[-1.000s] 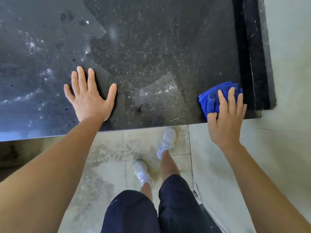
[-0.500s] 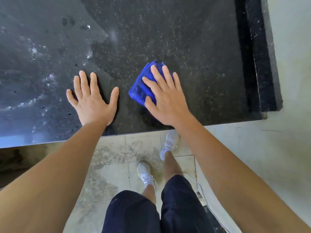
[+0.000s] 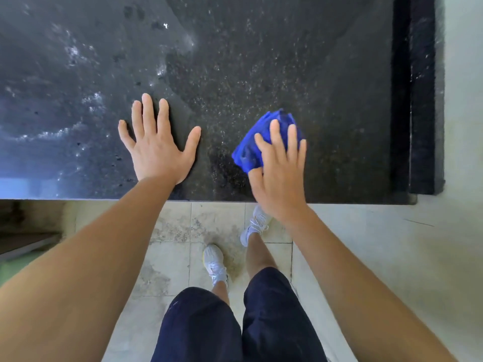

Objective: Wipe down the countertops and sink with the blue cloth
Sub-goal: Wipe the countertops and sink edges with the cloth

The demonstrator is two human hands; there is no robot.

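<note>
A dark speckled stone countertop [image 3: 261, 61] fills the upper part of the head view. A bunched blue cloth [image 3: 257, 141] lies on it near the front edge, right of centre. My right hand [image 3: 281, 168] presses down on the cloth with its fingers spread over it. My left hand [image 3: 156, 145] rests flat on the counter to the left, fingers apart, holding nothing. The counter's left part looks wet and streaky. No sink is in view.
A raised black stone strip [image 3: 418, 100] bounds the counter on the right, with a pale wall [image 3: 465, 100] beyond. The counter's front edge [image 3: 339, 201] runs across the middle. Below are stained floor tiles [image 3: 172, 257] and my legs and white shoes [image 3: 215, 262].
My right hand swept the cloth from the counter's right front corner leftward to beside my left hand, then back to the right of centre. My left hand stayed planted.
</note>
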